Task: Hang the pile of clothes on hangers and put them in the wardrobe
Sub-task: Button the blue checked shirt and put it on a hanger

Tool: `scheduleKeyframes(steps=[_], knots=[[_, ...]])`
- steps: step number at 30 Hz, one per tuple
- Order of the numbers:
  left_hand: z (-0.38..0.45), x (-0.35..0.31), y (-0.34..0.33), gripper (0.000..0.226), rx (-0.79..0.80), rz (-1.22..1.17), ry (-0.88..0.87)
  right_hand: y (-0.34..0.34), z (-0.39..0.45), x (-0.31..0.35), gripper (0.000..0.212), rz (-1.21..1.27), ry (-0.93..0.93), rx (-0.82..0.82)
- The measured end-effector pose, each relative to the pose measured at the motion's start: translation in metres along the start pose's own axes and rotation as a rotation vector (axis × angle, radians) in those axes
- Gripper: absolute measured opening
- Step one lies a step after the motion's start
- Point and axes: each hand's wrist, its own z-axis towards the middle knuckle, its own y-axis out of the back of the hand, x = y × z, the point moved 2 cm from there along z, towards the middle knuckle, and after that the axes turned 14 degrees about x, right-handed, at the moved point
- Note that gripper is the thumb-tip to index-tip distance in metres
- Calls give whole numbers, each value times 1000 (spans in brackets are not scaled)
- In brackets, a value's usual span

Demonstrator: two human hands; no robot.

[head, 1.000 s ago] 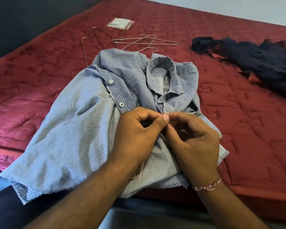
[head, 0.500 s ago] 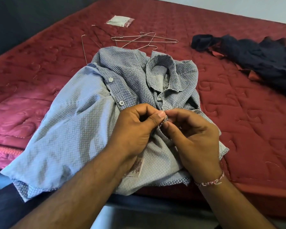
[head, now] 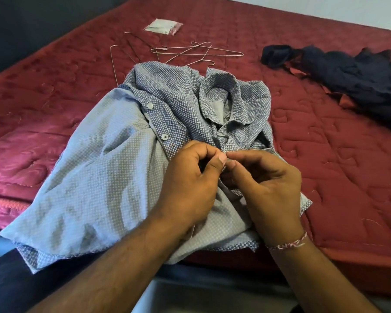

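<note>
A blue patterned shirt [head: 113, 168] lies crumpled on the red mattress [head: 339, 177], its lower part hanging over the near edge. My left hand [head: 187, 184] and my right hand [head: 266, 186] meet at the shirt's front placket below the collar, each pinching the fabric between thumb and fingers at a button. Several thin wire hangers [head: 196, 51] lie just beyond the shirt. A dark navy garment [head: 348, 75] is spread at the far right of the mattress.
A small white plastic packet [head: 164, 26] lies beyond the hangers. A dark wall borders the mattress on the left. The mattress edge and a pale frame run along the bottom, close to my body.
Both hands have stayed at the placket, with small finger movements on the button. The view has shifted slightly; the shirt has barely moved.
</note>
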Motion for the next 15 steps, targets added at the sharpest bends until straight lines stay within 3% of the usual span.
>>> scheduleKeyframes(steps=[4, 6, 10, 12, 15], knots=[[0, -3, 3, 14, 23, -118, 33, 1, 3, 1, 12, 201, -64, 28], [0, -7, 5, 16, -39, -157, 40, 2, 3, 2, 12, 191, -58, 29], [6, -11, 15, 16, -184, -181, 64, -5, -4, 2, 22, -319, 30, 124], [9, -11, 23, 16, -207, -92, 24, -9, -6, 2, 20, -526, 97, 102], [14, -13, 39, 21, -179, 314, -114, -5, -5, 2, 11, -523, 97, 34]])
